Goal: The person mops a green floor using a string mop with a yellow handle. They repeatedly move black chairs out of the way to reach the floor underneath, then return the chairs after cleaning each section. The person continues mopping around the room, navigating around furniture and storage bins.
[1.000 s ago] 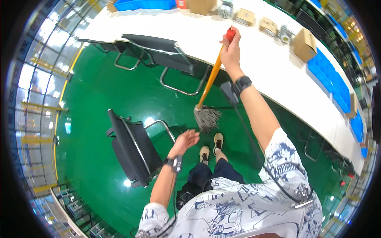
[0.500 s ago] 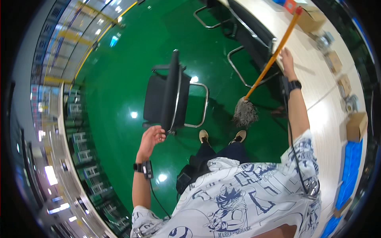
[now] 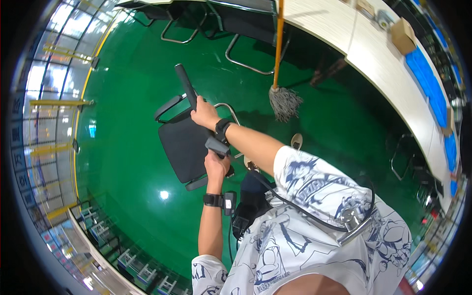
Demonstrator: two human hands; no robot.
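Note:
A black office chair [image 3: 183,147] with armrests and a bent chrome frame stands in front of me, to the left. My left hand [image 3: 216,164] is closed around the near end of its backrest. Farther along the same backrest, my right hand [image 3: 204,114] grips it, with the right forearm reaching across my body. Part of the backrest is hidden behind the hands and right wrist. To the right of the chair, a mop [image 3: 285,103] with grey strings and an orange handle stands upright against the desk edge, apart from both hands.
A long pale desk [image 3: 378,71] curves along the right, bearing a cardboard box [image 3: 403,37] and blue bins [image 3: 427,81]. Another black chair [image 3: 248,19] stands at the desk's far side. Green floor [image 3: 123,128] surrounds the held chair; stools [image 3: 132,263] line the lower left.
My right hand has left the desk edge beside the mop and crossed over to the chair's backrest. The left hand has closed on the backrest too. My view has turned.

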